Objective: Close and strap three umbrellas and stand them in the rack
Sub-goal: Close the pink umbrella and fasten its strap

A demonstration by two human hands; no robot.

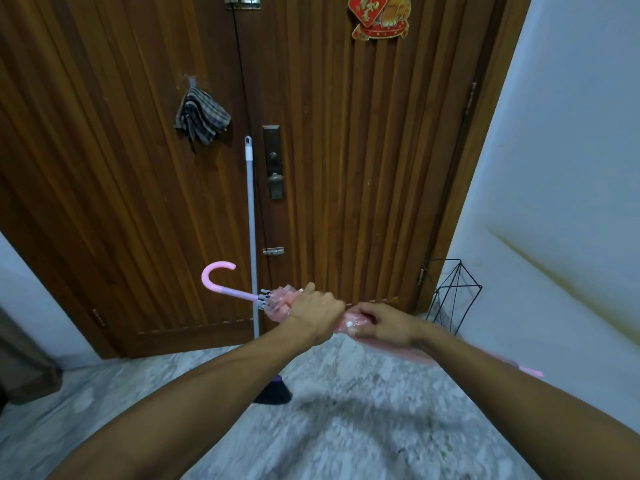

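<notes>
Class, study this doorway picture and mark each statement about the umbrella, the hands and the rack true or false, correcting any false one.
1. Both hands grip the pink umbrella. True: the left hand and the right hand are curled round its folded canopy.
2. The umbrella stands in the wire rack. False: it is held level, left of the rack.
3. The curved handle points right. False: it points left.
4. A broom leans against the wooden door. True.
</notes>
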